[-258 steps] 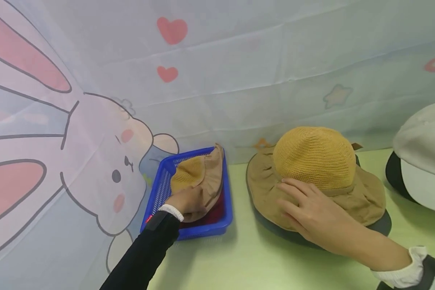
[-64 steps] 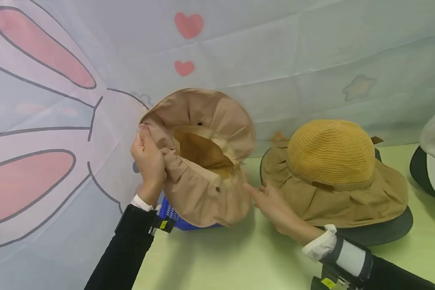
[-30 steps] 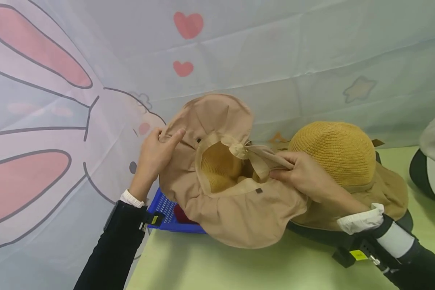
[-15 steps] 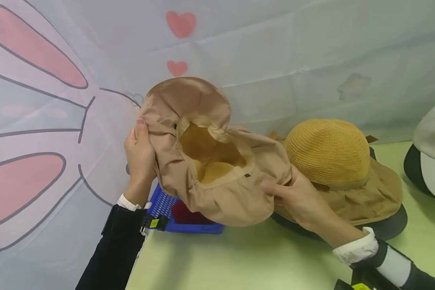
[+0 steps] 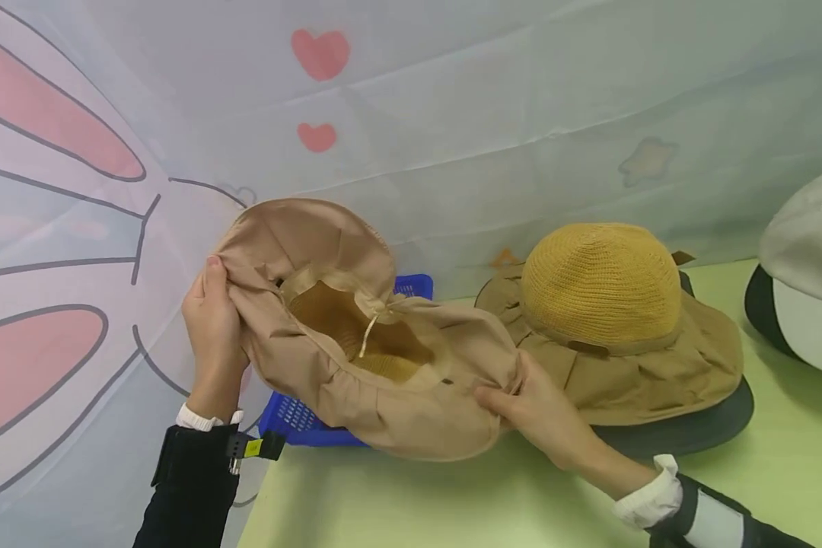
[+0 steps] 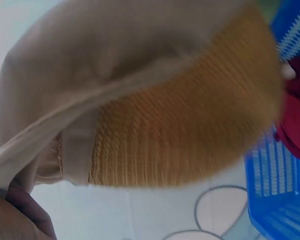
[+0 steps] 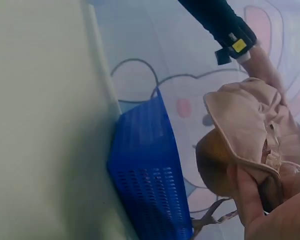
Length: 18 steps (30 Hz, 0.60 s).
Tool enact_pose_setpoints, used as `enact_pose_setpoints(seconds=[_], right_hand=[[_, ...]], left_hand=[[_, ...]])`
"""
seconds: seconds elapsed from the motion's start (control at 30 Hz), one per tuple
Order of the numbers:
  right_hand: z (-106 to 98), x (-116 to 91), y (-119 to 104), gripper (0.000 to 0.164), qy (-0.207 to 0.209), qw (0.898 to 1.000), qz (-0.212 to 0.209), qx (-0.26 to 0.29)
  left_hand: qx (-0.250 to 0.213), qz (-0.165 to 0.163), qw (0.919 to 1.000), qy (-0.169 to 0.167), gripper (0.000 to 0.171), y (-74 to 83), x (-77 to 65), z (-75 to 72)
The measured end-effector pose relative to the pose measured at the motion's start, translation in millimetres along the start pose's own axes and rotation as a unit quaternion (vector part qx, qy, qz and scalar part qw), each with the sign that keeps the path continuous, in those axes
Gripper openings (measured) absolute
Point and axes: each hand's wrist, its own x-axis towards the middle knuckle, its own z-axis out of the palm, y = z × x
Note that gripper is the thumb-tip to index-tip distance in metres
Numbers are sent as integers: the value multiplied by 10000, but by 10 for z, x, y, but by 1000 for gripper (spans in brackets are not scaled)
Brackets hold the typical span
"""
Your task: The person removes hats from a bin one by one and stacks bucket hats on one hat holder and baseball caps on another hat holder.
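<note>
Both hands hold up a beige sun hat (image 5: 294, 335) with a yellow knit crown, its inside turned toward the head camera. My left hand (image 5: 215, 327) grips the left of the brim, thumb on top. At the brim's lower right, my right hand (image 5: 548, 415) pinches the cloth between thumb and fingers. A thin tie cord (image 5: 368, 333) hangs across the hat's opening. In the left wrist view the knit crown (image 6: 185, 125) bulges downward below the brim. Behind and below the hat stands a blue basket (image 5: 308, 422), mostly covered by it in the head view.
Dark red cloth (image 6: 297, 120) lies in the basket. To the right, a similar yellow-crowned hat (image 5: 603, 297) sits stacked over a dark-brimmed one (image 5: 692, 430). A white cap (image 5: 811, 266) is at the far right. A printed fabric backdrop (image 5: 486, 114) rises behind the green table (image 5: 356, 502).
The beige hat came out of the basket in the left hand; the right hand left the stacked hats and took its brim. Lately the held hat has shifted left and slightly down.
</note>
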Motion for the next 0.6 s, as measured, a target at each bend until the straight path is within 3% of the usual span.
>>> enact_pose_setpoints(seconds=[0.07,0.17,0.33,0.47,0.6], right_hand=[[41,-11,22,49,-223,9997,59,-39],[11,-68,38,62,-46,9988,119,-468],[-125,-191,20,87,554,9873,115,-1482],[-110,-255,-22,88,606,9693,-244,-2372],[-14,-296,-104,82,635,9312,-793,-3501]], left_hand=[[-328,-290,9990,-47,38,86,-53,-19],[-899,-573,9941,-215,30,201,-140,66],[-1393,-449,9864,-748,32,304,-246,348],[-1501,-259,9851,-797,31,399,-313,409],[-1718,-78,9837,-531,30,511,-358,332]])
